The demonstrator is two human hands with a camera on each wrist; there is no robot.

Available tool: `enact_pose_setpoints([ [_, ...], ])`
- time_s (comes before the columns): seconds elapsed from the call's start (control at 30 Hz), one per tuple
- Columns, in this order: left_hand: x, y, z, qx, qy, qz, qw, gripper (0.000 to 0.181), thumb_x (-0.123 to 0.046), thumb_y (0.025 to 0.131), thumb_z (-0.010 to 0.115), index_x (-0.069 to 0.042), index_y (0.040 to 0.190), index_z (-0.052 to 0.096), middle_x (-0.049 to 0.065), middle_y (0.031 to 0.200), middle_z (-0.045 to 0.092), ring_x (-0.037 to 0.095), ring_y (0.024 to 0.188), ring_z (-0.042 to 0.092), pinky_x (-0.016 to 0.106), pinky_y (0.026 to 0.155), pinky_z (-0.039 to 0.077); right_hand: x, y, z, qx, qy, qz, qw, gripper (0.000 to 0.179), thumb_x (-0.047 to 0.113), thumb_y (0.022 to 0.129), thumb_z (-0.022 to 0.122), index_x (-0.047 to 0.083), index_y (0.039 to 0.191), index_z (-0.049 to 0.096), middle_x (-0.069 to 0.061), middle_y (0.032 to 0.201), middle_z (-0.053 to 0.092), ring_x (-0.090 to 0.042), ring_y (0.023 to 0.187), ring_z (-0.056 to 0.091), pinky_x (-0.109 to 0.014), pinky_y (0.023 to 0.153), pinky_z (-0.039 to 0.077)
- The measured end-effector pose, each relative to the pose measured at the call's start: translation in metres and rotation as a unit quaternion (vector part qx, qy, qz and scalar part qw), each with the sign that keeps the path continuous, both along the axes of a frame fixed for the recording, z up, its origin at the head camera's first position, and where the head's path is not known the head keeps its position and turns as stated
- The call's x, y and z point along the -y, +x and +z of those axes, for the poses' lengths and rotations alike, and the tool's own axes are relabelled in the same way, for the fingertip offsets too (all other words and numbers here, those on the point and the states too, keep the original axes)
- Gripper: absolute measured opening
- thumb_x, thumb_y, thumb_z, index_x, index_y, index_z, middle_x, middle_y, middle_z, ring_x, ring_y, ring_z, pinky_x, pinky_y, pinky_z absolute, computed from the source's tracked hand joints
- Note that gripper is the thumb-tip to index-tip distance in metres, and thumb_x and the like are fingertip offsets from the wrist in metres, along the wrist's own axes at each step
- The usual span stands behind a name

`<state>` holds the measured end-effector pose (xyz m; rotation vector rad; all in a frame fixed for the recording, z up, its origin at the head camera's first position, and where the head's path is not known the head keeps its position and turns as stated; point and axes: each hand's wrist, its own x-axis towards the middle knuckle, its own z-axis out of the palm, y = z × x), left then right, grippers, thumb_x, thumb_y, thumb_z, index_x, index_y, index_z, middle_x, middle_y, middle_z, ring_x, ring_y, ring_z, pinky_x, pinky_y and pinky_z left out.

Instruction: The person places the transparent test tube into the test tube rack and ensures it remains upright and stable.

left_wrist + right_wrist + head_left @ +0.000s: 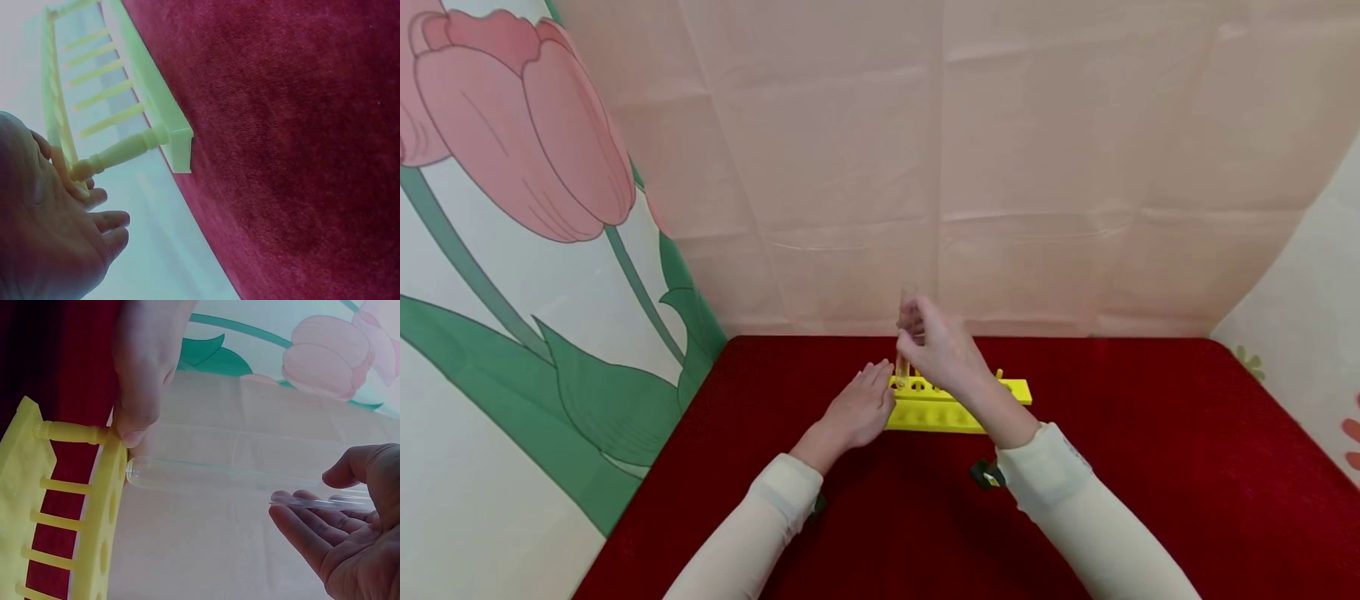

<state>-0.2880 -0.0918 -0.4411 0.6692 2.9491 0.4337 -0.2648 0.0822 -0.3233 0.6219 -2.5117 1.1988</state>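
A yellow test tube rack [936, 412] stands on the red cloth, with a row of holes in its top plate and slim pegs behind. My left hand [861, 407] holds the rack's left end, fingers extended at the edge of the top plate [56, 119]. A clear glass test tube [206, 475] stands nearly upright over the leftmost hole, its rounded bottom right at the top plate. My right hand [936, 346] pinches this tube near its upper part. In the right wrist view, a slim clear piece [319, 503] lies along the right hand's fingers; its kind is unclear.
The red cloth-covered table [1150, 467] reaches back to a pale pink curtain [1037, 167]. A tulip-printed sheet [512, 250] hangs on the left, and a pale sheet [1322, 292] on the right. A dark device [985, 475] shows beside the right cuff.
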Motion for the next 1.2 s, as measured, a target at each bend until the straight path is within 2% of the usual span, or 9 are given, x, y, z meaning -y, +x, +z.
enact_pose_setpoints([
  [0.5,0.000,0.001,0.002,-0.002,0.000,0.000,1.0000,0.058,-0.037,0.111,0.020,-0.009,0.162,0.021,0.006,0.169,0.018,0.026,0.156,0.011,0.041,0.126,0.014,0.003,-0.006,-0.007,0.019,-0.003,-0.002,0.9998,0.025,0.009,0.096,0.066,0.007,0.118,0.057,-0.008,0.105,0.068,-0.025,0.100,0.070,-0.040,0.085,0.060],
  [1.2,-0.001,0.001,0.003,0.004,0.006,0.000,1.0000,0.058,-0.036,0.111,0.020,-0.011,0.163,0.018,0.006,0.170,0.017,0.026,0.157,0.010,0.041,0.126,0.013,0.005,-0.010,-0.016,0.026,0.009,0.008,0.9996,0.017,0.010,0.096,0.067,0.011,0.108,0.055,-0.007,0.102,0.068,-0.025,0.098,0.070,-0.033,0.072,0.061],
])
